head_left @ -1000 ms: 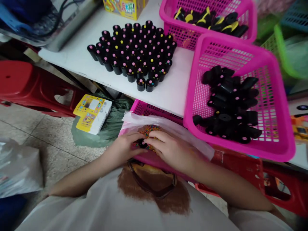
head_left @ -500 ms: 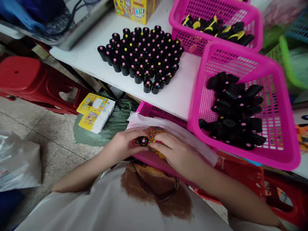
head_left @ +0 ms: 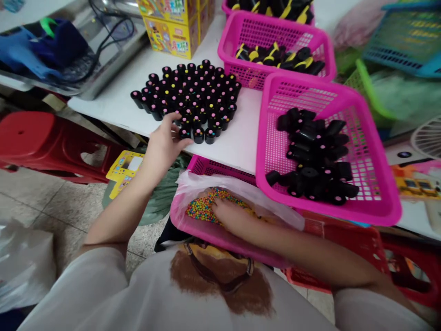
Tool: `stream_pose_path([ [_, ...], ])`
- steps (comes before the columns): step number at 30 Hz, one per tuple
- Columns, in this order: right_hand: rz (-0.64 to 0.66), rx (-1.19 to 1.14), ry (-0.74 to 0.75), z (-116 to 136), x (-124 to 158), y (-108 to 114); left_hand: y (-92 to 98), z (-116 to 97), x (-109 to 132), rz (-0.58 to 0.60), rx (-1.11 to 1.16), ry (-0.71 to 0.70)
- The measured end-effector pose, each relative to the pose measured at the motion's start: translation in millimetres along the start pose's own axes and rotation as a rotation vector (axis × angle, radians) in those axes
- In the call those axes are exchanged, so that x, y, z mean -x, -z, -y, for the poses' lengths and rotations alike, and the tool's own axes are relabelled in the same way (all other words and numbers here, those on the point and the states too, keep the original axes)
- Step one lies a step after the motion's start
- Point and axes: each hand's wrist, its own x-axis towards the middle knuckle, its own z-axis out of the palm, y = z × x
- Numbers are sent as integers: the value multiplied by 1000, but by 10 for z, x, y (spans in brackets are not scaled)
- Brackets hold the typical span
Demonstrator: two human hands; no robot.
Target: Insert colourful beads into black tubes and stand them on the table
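Observation:
At the front edge of the table my left hand (head_left: 164,143) has its thumb and fingers around a small black cup (head_left: 185,133) with a pink dot in its middle. That cup stands at the near side of a dense group of upright black cups (head_left: 193,99) with pink or yellow dots, some with coloured beads inside. In a plastic-lined pink basket near my lap, my right hand (head_left: 229,215) reaches into a heap of small multicoloured beads (head_left: 201,207). Its fingers are bent together and the tips are sunk among the beads, so their grip is hidden.
To the right, a pink basket (head_left: 382,184) holds black cups lying on their sides. Behind it another pink basket (head_left: 227,48) contains black and yellow pieces. Yellow boxes (head_left: 172,39) are stacked at the back. A metal tray (head_left: 99,78) and red stool (head_left: 25,138) are leftward.
My left hand has moved from above the lap basket up to the table, taking the cup to the group's near edge. My right hand has lowered into the beads. The view has shifted.

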Motion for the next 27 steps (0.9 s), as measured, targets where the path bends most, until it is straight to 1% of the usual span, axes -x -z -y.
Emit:
stream_pose_path([
  [2, 0, -51, 27, 58, -46, -33, -31, -7, -45, -3, 35, 19],
  [4, -26, -109, 66, 101, -107, -72, 10, -3, -23, -26, 86, 17],
  [6, -49, -168, 100, 128, -182, -115, 112, -18, 52, -103, 128, 21],
  [8, -76, -223, 127, 138, -261, -158, 240, -96, 151, -195, 144, 14],
  [9, -88, -244, 142, 137, -297, -177, 294, -171, 197, -222, 136, -14],
  [10, -102, -263, 158, 131, -331, -196, 330, -275, 234, -227, 121, -73],
  [11, -118, -279, 176, 122, -361, -214, 342, -409, 261, -216, 100, -164],
  [12, -135, -293, 193, 110, -387, -231, 323, -569, 276, -185, 78, -289],
  [13, -154, -310, 208, 95, -410, -246, 274, -751, 280, -122, 57, -439],
  [14, -175, -332, 222, 81, -430, -261, 197, -948, 274, -22, 29, -588],
  [15, -197, -358, 229, 68, -446, -274, 97, -1152, 262, 114, -3, -721],
  [16, -211, -387, 231, 58, -461, -285, -18, -1353, 245, 292, -49, -820],
  [17, -216, -419, 232, 52, -473, -295, -139, -1543, 229, 447, -128, -850],
  [18, -217, -452, 231, 49, -482, -303, -257, -1716, 214, 559, -228, -856],
  [19, -219, -484, 233, 49, -489, -310, -367, -1865, 205, 632, -340, -844],
  [20, -223, -511, 235, 50, -495, -316, -464, -1988, 202, 677, -436, -828],
  [22, -236, -544, 241, 50, -500, -324, -613, -2156, 213, 757, -547, -803],
  [24, -244, -556, 241, 42, -501, -327, -696, -2233, 239, 847, -558, -740],
  [25, -242, -563, 242, 35, -502, -328, -709, -2245, 251, 874, -544, -703],
  [26, -242, -575, 244, 28, -503, -329, -700, -2243, 261, 879, -522, -673],
  [27, -244, -594, 248, 21, -505, -330, -666, -2227, 267, 860, -481, -661],
])
